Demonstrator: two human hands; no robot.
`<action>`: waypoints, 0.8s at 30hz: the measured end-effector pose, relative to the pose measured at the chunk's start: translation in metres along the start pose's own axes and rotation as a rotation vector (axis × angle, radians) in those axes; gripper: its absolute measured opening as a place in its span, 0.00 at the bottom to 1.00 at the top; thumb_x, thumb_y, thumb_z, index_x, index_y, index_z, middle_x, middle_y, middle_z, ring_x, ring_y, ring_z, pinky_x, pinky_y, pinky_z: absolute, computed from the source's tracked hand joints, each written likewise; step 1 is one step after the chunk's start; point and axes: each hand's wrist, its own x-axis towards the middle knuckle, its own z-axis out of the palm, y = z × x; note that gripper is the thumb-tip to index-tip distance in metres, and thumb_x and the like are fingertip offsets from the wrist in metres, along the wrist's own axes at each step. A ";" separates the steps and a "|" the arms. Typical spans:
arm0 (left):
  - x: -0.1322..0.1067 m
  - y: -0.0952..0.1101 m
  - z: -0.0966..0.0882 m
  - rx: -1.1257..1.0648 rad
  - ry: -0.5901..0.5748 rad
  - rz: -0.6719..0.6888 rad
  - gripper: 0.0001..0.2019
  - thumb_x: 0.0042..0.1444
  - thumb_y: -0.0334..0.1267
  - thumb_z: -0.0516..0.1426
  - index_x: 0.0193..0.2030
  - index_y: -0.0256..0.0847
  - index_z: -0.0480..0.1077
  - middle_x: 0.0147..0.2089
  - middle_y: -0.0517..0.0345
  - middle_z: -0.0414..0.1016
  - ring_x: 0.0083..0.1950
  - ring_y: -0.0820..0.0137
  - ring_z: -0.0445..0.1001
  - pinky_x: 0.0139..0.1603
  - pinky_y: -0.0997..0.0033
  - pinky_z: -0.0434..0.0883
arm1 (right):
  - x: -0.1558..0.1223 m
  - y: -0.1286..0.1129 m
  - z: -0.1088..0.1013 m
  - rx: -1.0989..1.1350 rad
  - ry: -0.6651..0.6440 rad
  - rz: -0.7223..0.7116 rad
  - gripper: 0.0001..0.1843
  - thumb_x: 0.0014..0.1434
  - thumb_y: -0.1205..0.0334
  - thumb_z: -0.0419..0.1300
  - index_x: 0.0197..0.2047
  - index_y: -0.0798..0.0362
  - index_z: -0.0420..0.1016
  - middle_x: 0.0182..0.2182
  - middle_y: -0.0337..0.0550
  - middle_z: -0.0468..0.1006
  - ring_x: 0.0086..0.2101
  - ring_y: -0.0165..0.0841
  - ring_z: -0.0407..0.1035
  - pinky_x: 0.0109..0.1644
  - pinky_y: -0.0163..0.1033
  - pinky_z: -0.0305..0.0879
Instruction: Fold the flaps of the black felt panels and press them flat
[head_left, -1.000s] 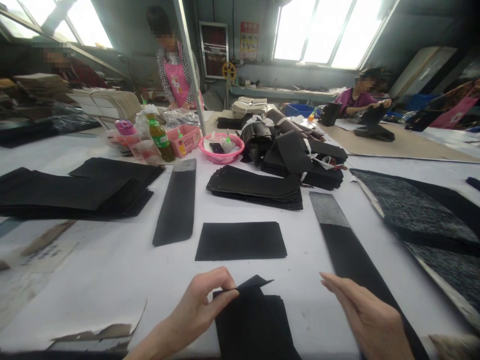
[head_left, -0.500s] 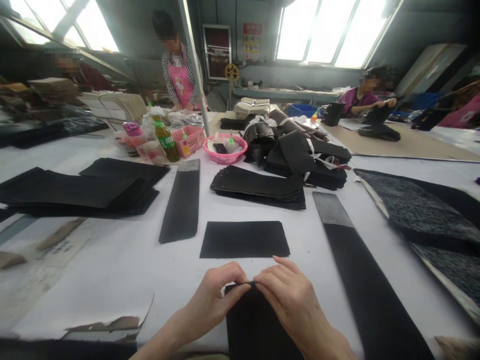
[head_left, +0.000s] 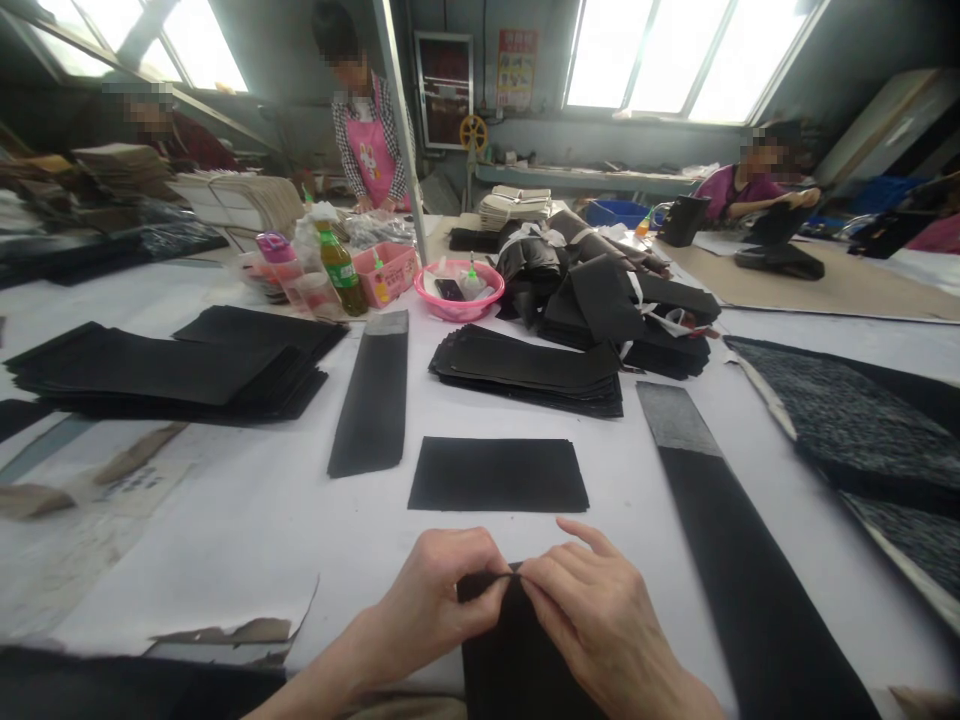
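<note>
My left hand [head_left: 459,585] and my right hand [head_left: 589,605] meet at the upper edge of a black rectangular sheet [head_left: 517,670]. Thumb and fingers of each hand pinch that edge, side by side near its middle; the right little finger sticks out. The sheet's lower part runs out of the bottom of the view, partly covered by my right hand. Whether it is one layer or several I cannot tell. Just beyond my hands lies a smaller black rectangular piece [head_left: 499,474], flat on the white tabletop [head_left: 300,530].
Black strips with grey ends lie left [head_left: 371,400] and right [head_left: 750,560]. Behind are stacked black sheets [head_left: 525,370], a pink basin [head_left: 459,290] and a green-labelled bottle [head_left: 341,268]. Another stack [head_left: 165,365] lies left. Co-workers [head_left: 371,140] are beyond.
The view has shifted slightly, so the scene sits a little further right. Both hands keep pinching the sheet's edge, their fingertips slightly moved.
</note>
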 end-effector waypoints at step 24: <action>-0.008 -0.027 -0.011 -0.247 0.029 -0.172 0.21 0.52 0.45 0.66 0.50 0.42 0.69 0.45 0.55 0.74 0.48 0.64 0.70 0.53 0.67 0.65 | -0.022 0.017 0.002 0.029 0.016 0.088 0.10 0.64 0.71 0.52 0.39 0.50 0.73 0.27 0.35 0.74 0.26 0.27 0.69 0.57 0.47 0.63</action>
